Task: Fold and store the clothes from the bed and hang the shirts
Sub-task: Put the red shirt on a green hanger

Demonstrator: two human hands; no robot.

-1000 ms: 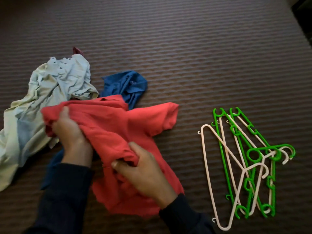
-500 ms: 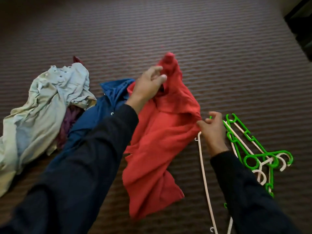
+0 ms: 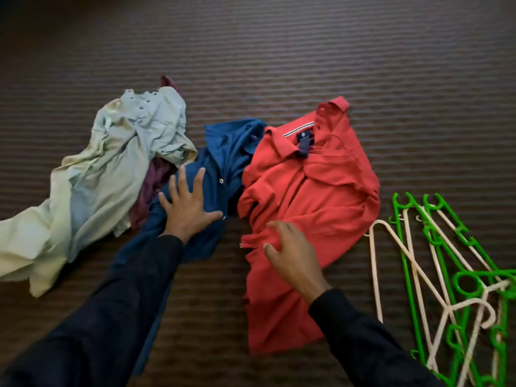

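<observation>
A red polo shirt (image 3: 315,191) lies crumpled on the bed, collar away from me. My right hand (image 3: 290,255) hovers over or rests on its lower left part, fingers spread and relaxed, gripping nothing. My left hand (image 3: 185,203) lies flat with straight, spread fingers on a blue shirt (image 3: 229,152) to the left of the red one. Farther left is a heap with a pale green button shirt (image 3: 111,169) and a maroon garment (image 3: 152,185) half hidden beneath it. A pile of green and cream plastic hangers (image 3: 449,277) lies to the right.
Everything lies on a brown striped bedspread (image 3: 279,51), which runs bare toward the far side. The hangers reach the right edge of the view, near my right sleeve.
The red shirt, held up by my left hand half a second ago, now lies spread on the bed. My left hand moved onto the blue shirt; my right hand left the hangers for the red shirt.
</observation>
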